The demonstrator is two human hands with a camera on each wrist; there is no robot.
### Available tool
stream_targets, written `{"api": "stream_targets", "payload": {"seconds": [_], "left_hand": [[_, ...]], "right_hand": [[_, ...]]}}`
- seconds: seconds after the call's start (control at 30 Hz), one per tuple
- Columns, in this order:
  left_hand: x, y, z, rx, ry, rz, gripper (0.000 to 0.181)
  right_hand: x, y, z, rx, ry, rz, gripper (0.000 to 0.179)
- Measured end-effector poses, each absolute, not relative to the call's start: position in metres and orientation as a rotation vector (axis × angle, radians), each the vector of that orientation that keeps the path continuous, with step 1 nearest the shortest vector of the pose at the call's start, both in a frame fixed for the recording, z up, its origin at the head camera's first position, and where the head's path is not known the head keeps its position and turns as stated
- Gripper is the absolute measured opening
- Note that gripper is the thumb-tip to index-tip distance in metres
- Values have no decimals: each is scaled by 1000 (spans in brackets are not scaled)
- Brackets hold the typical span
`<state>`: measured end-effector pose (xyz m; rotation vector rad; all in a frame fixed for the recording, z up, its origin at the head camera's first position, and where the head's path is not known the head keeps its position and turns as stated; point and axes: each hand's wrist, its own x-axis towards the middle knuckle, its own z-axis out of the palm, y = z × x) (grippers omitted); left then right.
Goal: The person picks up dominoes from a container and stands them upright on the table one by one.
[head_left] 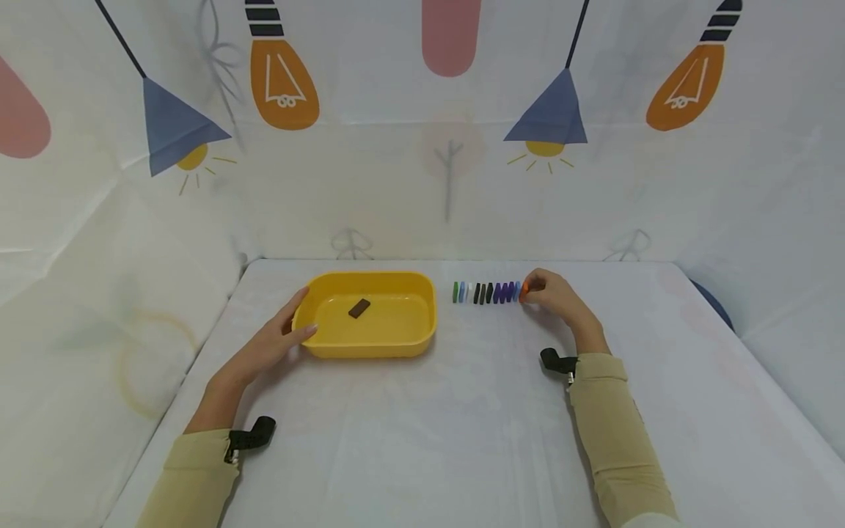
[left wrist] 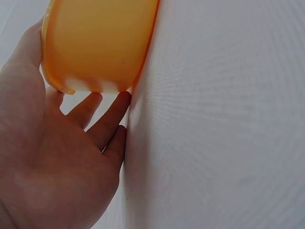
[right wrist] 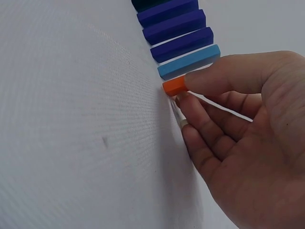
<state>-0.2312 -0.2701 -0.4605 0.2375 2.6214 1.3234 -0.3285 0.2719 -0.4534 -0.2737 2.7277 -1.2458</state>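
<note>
My right hand (head_left: 554, 295) pinches an orange domino block (right wrist: 175, 86) between thumb and fingers at the right end of a row on the table. Beside it, a small gap away, stands a light blue block (right wrist: 189, 62), then several purple blocks (right wrist: 175, 26). Farther left in the head view the row goes on with black blocks (head_left: 483, 293), a white one (head_left: 470, 292), another light blue one and a green block (head_left: 455, 292). My left hand (head_left: 273, 341) holds the left end of a yellow tray (head_left: 422, 345), fingertips against its outer wall. One dark brown block (head_left: 359, 308) lies inside the tray.
A white cloth covers the table (head_left: 409, 440). Behind it hangs a pale curtain (head_left: 396, 183) printed with lamps and bulbs, and curtain walls also rise at both sides. Each sleeve carries a black wrist camera (head_left: 254, 433).
</note>
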Motion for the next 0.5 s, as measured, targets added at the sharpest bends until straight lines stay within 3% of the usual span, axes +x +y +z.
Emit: {"api": "stream_targets", "payload": {"seconds": [0.5], "left_hand": [[-231,-272,-462,232,2625,1315,83]], "right_hand": [[-327,271,-454,-285,2755,-1239,25]]}}
